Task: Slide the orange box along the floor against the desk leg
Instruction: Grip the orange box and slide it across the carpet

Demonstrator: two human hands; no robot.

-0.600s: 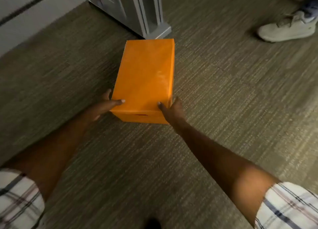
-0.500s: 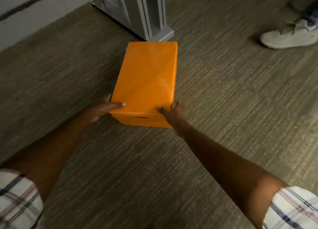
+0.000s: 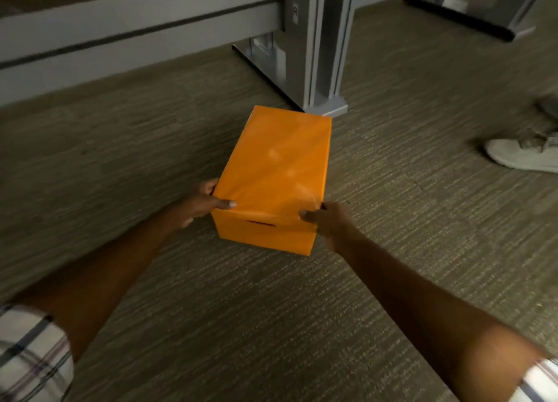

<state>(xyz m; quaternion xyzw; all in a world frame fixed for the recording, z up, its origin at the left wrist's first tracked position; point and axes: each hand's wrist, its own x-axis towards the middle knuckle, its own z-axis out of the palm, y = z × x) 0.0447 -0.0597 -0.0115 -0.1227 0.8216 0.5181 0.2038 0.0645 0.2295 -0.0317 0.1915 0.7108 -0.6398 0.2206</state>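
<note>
The near left corner of the bright orange cardboard box (image 3: 276, 175) is gripped by the left hand (image 3: 197, 203), the right corner by the right hand (image 3: 327, 220). On the carpet, its far end is touching the grey metal desk leg (image 3: 320, 48). It should be pushed gently and kept straight.

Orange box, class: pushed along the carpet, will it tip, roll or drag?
The orange box probably won't tip or roll: it lies low and flat-sided. The ribbed carpet may drag. With left hand and right hand at its near corners, it should track straight.

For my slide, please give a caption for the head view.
Both hands push an orange box toward the desk leg.
</note>
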